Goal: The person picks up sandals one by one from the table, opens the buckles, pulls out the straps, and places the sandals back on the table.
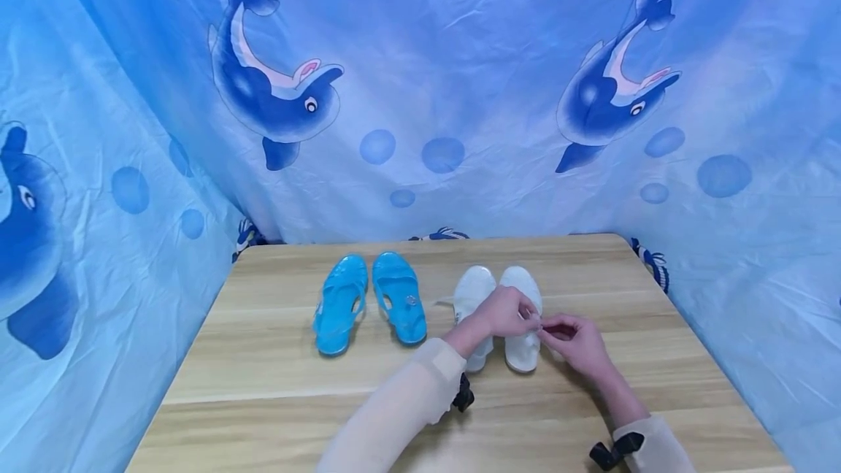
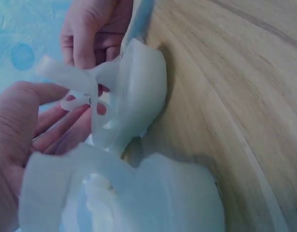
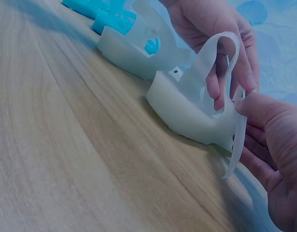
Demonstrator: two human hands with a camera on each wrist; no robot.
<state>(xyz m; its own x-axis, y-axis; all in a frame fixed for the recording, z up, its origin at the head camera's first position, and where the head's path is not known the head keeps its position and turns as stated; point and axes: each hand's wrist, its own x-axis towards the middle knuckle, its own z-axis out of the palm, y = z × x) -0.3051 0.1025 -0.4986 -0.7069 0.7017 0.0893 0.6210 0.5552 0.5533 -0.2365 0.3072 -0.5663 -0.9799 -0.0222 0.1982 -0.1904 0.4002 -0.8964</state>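
Observation:
A pair of white jelly sandals lies on the wooden table [image 1: 263, 385], the left one [image 1: 474, 285] beside the right one [image 1: 523, 350]. Both hands meet over the right white sandal [image 3: 187, 108]. My left hand [image 1: 529, 318] pinches its thin buckle strap [image 3: 220, 46] from above, and my right hand [image 1: 549, 328] pinches the same strap [image 2: 66, 77] at the sandal's outer side. In the left wrist view the other white sandal [image 2: 138, 193] fills the foreground. My left forearm hides part of the left white sandal.
A pair of translucent blue jelly sandals [image 1: 368, 301] lies side by side to the left of the white pair, also seen far off as blue sandals [image 3: 97, 9]. A blue dolphin-print curtain [image 1: 420, 93] surrounds the table on three sides.

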